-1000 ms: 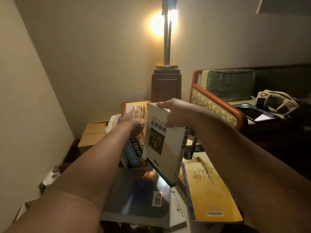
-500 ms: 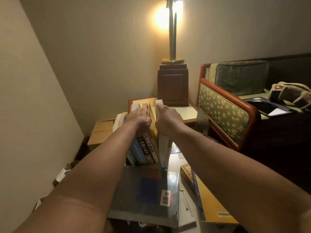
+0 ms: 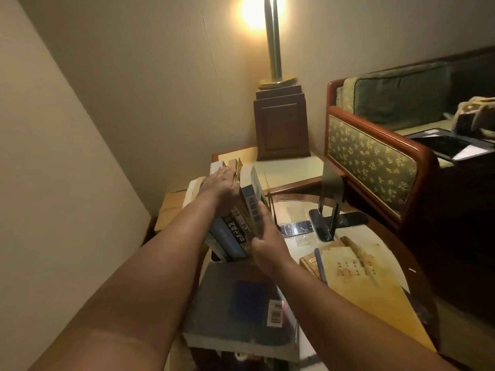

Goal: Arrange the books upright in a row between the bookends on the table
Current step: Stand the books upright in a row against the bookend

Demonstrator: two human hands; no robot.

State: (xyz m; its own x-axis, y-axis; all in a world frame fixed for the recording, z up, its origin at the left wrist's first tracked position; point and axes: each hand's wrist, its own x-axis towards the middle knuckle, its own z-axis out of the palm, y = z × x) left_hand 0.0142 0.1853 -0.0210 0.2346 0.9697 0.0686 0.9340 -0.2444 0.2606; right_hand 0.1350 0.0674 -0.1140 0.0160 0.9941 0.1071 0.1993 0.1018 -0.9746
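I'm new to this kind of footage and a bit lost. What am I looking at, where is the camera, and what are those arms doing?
There is no machine here. A person wears a wide-angle camera on the head, so you look forward and down along their own two bare arms; the wide lens bends the room's edges.

The left hand rests on top of a row of books standing on a glass table. The right hand presses against the near end of that row, by the outermost book's spine. Neither hand lifts anything.

A black bookend stands apart to the right. A grey book and a yellow book lie flat nearer the camera. Behind are a lamp and a sofa.
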